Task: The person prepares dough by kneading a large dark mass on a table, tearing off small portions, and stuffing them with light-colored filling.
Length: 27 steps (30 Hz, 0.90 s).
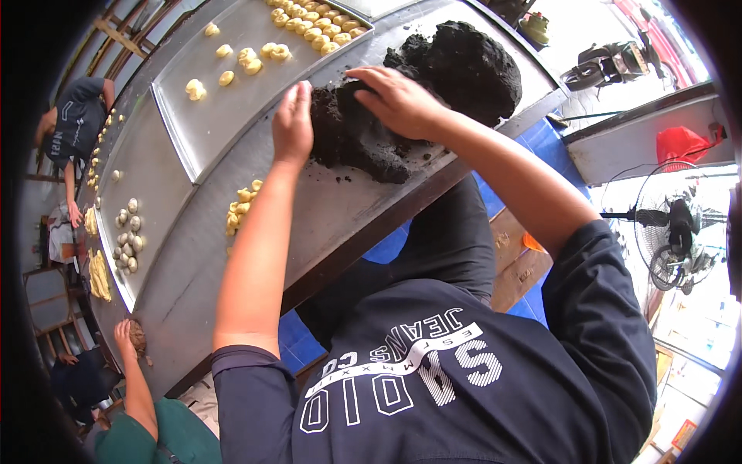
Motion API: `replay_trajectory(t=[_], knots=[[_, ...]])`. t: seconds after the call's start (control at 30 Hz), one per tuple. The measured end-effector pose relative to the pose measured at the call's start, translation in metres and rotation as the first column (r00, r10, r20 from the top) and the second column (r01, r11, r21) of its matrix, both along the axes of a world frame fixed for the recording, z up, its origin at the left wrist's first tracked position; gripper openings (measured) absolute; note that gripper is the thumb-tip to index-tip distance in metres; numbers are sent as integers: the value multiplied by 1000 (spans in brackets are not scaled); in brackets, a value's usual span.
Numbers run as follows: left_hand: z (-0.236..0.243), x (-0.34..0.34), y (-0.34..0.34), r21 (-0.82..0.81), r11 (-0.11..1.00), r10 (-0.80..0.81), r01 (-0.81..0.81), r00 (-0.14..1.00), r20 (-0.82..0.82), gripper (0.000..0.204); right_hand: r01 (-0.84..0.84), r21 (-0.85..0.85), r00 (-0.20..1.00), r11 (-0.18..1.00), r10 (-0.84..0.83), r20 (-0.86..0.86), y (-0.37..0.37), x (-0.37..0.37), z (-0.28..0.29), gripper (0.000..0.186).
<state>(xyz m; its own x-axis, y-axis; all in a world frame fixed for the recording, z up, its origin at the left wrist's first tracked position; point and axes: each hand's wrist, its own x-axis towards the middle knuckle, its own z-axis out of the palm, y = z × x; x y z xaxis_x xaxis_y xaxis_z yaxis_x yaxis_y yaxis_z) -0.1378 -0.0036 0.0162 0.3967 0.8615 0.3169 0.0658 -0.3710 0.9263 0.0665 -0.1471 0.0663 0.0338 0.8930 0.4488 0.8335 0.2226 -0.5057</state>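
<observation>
A large mound of black, crumbly paste (471, 73) is heaped on the metal table, with a looser part spread toward me. At the left edge of that looser part my left hand (292, 124) stands on its side, its fingers stretched out and held together. My right hand (398, 99) reaches over the paste from the right, fingers extended and slightly apart, palm down on or just above it. The two hands face each other across the dark paste. What lies under the right palm is hidden.
Left of the paste lies a metal tray (174, 135) with yellow dough balls (328, 31) in rows. Yellow dough pieces (243, 205) sit beside my left forearm. Grey-white balls (127, 240) rest on another tray. Two co-workers (81, 116) (158, 425) are at the left. A fan (676, 224) stands right.
</observation>
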Motion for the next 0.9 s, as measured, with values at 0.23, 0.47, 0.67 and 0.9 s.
replay_trajectory(t=[0.23,0.47,0.67,0.9], knots=[[33,35,-14,258,939,-102,227,901,-421,72,67,100,971,993,-88,224,-69,64,-40,76],[28,54,-52,428,902,253,-52,868,-428,52,56,114,994,992,-66,88,13,64,-60,83],[13,73,-34,468,861,387,-200,855,-346,54,266,29,963,963,-267,29,44,50,-55,72],[20,64,-25,309,950,182,-44,884,-431,61,154,-80,963,985,-168,-212,-2,39,-56,72]])
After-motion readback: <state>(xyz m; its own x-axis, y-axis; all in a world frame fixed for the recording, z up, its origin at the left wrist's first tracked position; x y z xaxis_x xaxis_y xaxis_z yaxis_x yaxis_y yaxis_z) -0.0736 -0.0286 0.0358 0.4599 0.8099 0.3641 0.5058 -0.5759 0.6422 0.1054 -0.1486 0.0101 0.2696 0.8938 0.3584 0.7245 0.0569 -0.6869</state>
